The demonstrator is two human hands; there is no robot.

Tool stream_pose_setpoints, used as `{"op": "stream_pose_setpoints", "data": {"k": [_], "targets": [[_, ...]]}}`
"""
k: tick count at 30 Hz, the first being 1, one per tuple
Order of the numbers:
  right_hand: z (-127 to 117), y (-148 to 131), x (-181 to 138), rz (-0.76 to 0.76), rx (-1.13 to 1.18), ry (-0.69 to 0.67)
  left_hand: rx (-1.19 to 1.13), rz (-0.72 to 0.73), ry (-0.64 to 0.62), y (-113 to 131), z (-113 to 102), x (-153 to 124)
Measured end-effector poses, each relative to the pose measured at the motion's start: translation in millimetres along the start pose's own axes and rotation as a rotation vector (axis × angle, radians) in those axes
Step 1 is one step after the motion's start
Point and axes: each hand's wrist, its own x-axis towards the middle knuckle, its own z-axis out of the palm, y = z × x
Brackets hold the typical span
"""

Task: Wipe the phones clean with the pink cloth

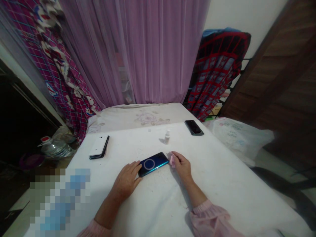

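Observation:
A blue smartphone [156, 163] lies back side up on the white table, with a pale ring on its back. My left hand [127, 177] grips its left end, fingers over the top edge and thumb by the lower corner. Just off the phone's right end, my right hand [182, 166] pinches a small pink cloth [172, 161]. Beyond the phone stands a small white bottle [167, 137], upright.
Stacked phones, a white one [98, 145] on top, lie at the left edge. More dark phones [194, 127] lie at the far right. A flowered cloth [148, 117] covers the table's back below purple curtains [158, 49]. A plastic bag [239, 135] is on the right.

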Motion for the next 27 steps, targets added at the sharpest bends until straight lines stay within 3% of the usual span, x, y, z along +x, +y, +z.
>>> {"op": "stream_pose_setpoints", "data": {"k": [5,10,14,17,21,25,27], "targets": [[-1,-5,-2,-0.134,-0.140,-0.046,-0.047,-0.126,-0.058,13,-9,6],[5,-10,-6,-0.326,-0.426,-0.215,-0.051,-0.308,-0.103,35,6,27],[17,-13,4,-0.382,-0.577,-0.292,-0.091,-0.348,-0.153,43,16,38],[29,-17,19,-0.400,-0.624,-0.362,-0.125,-0.329,-0.203,37,13,40],[35,-25,31,-0.423,-0.632,-0.423,-0.155,-0.198,-0.315,16,-1,46],[21,-31,9,-0.460,-0.567,-0.513,-0.142,-0.119,-0.349,-7,-14,59],[11,-34,-12,-0.494,-0.497,-0.561,-0.125,-0.159,-0.288,-12,-16,63]]}}
